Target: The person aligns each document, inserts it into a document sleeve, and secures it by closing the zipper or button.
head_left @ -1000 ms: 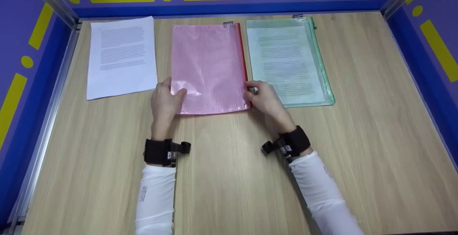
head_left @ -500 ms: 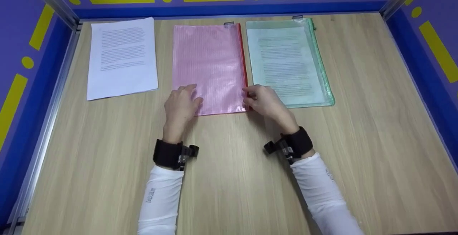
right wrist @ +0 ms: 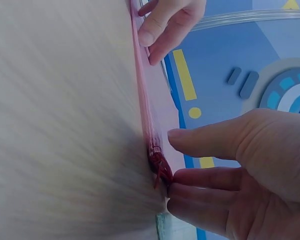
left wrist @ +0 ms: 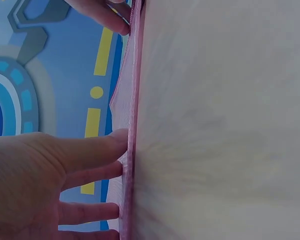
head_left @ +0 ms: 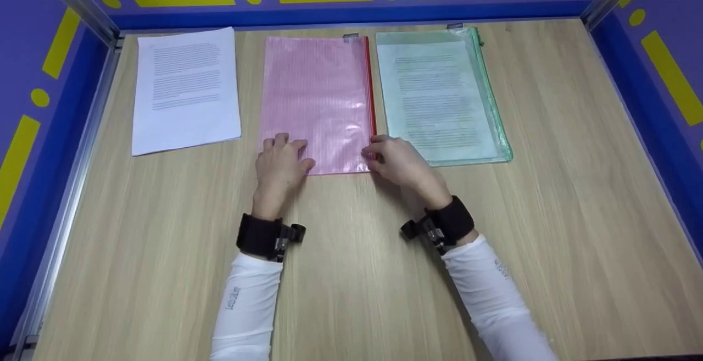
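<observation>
A pink zip folder [head_left: 318, 92] with a red zipper along its right side lies flat in the middle of the table. My left hand [head_left: 280, 166] rests on its lower left corner, fingers spread and thumb near the bottom edge. In the left wrist view, the fingertips [left wrist: 117, 142] touch the folder's top face. My right hand [head_left: 401, 163] is at the lower right corner. The right wrist view shows its fingers against the red zipper end [right wrist: 160, 167], with the thumb held apart above the folder. The folder hides whatever may be inside it.
To the left lies a stack of printed paper [head_left: 187, 92]. On the right, a green zip folder [head_left: 439, 97] with printed sheets inside sits close to the right hand. Purple walls with yellow marks stand around the wooden table [head_left: 351, 273].
My left hand has moved right, from the pink folder's left edge onto its lower left part. My right hand has shifted slightly down and left, and the folder's right edge slightly left.
</observation>
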`<state>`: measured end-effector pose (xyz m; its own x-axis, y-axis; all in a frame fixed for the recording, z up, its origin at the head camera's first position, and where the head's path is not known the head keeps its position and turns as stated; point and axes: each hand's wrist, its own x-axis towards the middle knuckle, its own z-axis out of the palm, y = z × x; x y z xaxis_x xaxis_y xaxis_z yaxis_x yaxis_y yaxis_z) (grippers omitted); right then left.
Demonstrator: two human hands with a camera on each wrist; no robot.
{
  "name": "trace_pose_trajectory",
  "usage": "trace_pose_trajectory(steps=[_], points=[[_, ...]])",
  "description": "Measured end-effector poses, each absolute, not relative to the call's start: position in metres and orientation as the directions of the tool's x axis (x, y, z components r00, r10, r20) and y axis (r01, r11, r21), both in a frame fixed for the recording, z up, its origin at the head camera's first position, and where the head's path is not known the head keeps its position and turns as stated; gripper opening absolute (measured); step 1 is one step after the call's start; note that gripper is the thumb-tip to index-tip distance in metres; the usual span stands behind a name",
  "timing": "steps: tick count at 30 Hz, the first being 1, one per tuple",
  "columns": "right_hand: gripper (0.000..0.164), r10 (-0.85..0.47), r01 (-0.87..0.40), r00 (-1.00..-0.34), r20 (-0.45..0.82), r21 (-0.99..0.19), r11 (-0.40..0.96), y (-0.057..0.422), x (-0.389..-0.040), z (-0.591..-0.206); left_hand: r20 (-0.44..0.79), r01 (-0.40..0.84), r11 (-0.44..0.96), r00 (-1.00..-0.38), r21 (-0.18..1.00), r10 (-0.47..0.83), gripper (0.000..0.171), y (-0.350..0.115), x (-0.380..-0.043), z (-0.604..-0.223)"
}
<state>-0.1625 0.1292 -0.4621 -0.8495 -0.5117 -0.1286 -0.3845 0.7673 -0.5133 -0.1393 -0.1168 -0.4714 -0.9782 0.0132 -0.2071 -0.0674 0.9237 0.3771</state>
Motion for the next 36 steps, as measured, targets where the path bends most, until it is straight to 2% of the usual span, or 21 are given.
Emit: trace_pose_trajectory(steps=[6, 11, 15, 20, 23, 29, 36], points=[[0.031, -0.520, -0.396, -0.841, -0.151, -0.485, 0.780, 0.129, -0.161, -0.464, -0.220, -0.089, 0.888, -0.975, 0.452, 0.015, 0.053, -0.129, -0.142, -0.467], [0.031, -0.516, -0.409, -0.847, -0.128, -0.464, 0.786, 0.129, -0.161, -0.465, -0.168, -0.120, 0.847, -0.985, 0.517, -0.037, 0.053, -0.149, -0.148, -0.463], [0.031, -0.509, -0.393, -0.849, -0.142, -0.473, 0.789, 0.127, -0.162, -0.466, -0.095, -0.113, 0.865, -0.993, 0.488, -0.076, 0.050, -0.173, -0.149, -0.465], [0.031, -0.488, -0.367, -0.858, -0.157, -0.477, 0.799, 0.125, -0.162, -0.467, 0.010, -0.036, 0.902, -0.999, 0.430, -0.045, 0.046, -0.203, -0.150, -0.468], [0.030, -0.487, -0.367, -0.859, -0.156, -0.476, 0.799, 0.125, -0.162, -0.467, -0.022, -0.023, 0.915, -1.000, 0.403, -0.016, 0.053, -0.219, -0.149, -0.471], [0.028, -0.492, -0.386, -0.861, -0.129, -0.466, 0.796, 0.124, -0.160, -0.468, -0.174, -0.032, 0.934, -0.984, 0.356, 0.033, 0.068, -0.236, -0.146, -0.474], [0.027, -0.501, -0.406, -0.857, -0.122, -0.439, 0.801, 0.124, -0.161, -0.469, -0.211, -0.002, 0.948, -0.975, 0.319, 0.069, 0.063, -0.240, -0.143, -0.471]])
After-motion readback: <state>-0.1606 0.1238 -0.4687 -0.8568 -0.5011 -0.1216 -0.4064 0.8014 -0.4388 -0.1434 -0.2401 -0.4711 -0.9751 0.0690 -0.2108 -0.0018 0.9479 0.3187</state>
